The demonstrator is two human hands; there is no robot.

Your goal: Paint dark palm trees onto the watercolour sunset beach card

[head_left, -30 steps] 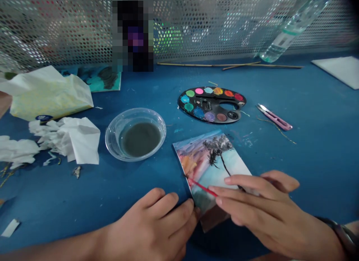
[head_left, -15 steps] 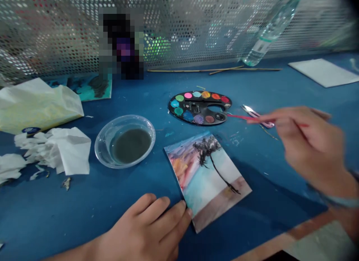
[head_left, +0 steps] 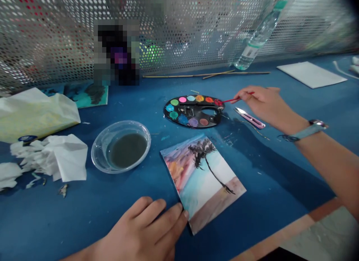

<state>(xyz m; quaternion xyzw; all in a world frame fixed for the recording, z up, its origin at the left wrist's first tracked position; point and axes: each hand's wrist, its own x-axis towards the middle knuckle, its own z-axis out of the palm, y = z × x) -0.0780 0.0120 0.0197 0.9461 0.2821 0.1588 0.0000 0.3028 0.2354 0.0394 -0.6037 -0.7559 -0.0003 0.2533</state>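
Observation:
My right hand [head_left: 266, 103] pinches a thin red paintbrush [head_left: 234, 100], its tip in the red paint at the right end of the black oval palette [head_left: 199, 111]. Below the palette lies a small painted canvas [head_left: 193, 201] with a dark tree, a colourful sky and brownish ground. My left hand [head_left: 146, 229] rests on the table with its fingers stretched out, the fingertips touching the canvas's lower left edge. A clear plastic bowl [head_left: 93, 152] of dark, murky water stands left of the canvas. Thread snips [head_left: 250, 118] with a pink handle lie just below my right hand.
Crumpled tissues [head_left: 67, 156] and a tissue pack [head_left: 42, 113] lie at the left, before a teal painting [head_left: 97, 94]. Thin sticks [head_left: 174, 76] and a water bottle [head_left: 254, 46] are along the perforated metal screen [head_left: 185, 33]. A white panel [head_left: 311, 74] lies at the back right.
My right hand has moved up and away from me, taking the brush tip from the black paint to the red paint. My left hand stays at the canvas edge. The view has shifted slightly.

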